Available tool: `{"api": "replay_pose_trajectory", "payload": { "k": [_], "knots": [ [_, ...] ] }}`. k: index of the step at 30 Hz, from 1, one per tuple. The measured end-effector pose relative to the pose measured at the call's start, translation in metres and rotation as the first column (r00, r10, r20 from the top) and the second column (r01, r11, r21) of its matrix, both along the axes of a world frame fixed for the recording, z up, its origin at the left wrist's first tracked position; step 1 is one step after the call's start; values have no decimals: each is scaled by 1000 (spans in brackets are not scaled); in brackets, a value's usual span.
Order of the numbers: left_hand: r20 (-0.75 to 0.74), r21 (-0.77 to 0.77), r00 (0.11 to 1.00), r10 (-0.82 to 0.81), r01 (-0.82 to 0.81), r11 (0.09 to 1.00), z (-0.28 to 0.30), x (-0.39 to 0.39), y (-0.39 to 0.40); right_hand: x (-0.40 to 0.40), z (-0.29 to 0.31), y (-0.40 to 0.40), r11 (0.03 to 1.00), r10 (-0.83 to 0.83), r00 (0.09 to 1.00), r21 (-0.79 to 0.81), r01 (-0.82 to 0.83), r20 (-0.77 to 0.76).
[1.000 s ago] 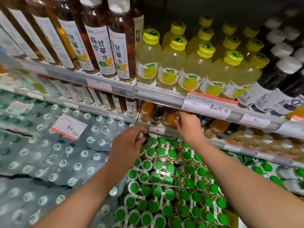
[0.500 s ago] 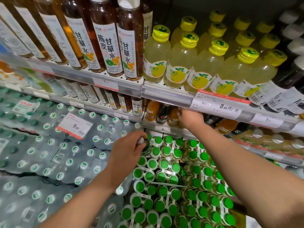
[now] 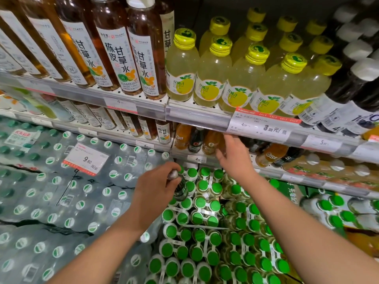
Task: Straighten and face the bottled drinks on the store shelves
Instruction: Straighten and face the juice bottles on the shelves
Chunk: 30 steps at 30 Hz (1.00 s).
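Down below the price tag (image 3: pixel 264 126), the left hand (image 3: pixel 153 193) held a small dark bottle (image 3: pixel 180 186) over the green caps (image 3: pixel 203 220). The right hand (image 3: pixel 235 158), fingers wide, reached by the orange bottles (image 3: pixel 211 141).

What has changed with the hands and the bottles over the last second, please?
The right hand has pushed in towards the middle shelf and then drawn back, so it now hangs open in front of the small orange drink bottles, holding nothing. The left hand still grips the dark bottle by its neck over the green-capped bottles. The yellow juice bottles above have not moved.
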<state>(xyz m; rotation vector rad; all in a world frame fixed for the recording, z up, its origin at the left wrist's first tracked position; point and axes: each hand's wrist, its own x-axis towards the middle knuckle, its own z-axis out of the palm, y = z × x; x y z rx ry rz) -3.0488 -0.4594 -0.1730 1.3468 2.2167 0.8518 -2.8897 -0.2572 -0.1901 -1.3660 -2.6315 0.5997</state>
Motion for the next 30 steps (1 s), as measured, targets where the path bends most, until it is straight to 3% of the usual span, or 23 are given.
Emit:
{"api": "replay_pose_trajectory", "payload": {
  "k": [4,8,10,16,23,30],
  "knots": [
    [-22,-9,1000,-4,3,1000,2,7,11,28,-10,-46,993,40,985,-104,-58,-170],
    [-6,-15,1000,-15,15,1000,5,18,21,38,-23,-83,931,39,976,-347,-114,-215],
    [-13,-24,999,-32,32,999,8,26,27,41,-26,-93,914,5,974,-393,-96,-226],
    [-11,15,996,-93,93,996,10,51,42,48,-34,-102,911,-83,968,-412,-22,-235],
    [-11,23,984,-176,176,984,7,73,54,69,-44,-93,960,-118,981,-271,72,-156],
    [77,36,946,-316,314,949,-1,77,63,100,-40,-77,962,-169,980,-234,142,-103]
  ]
}}
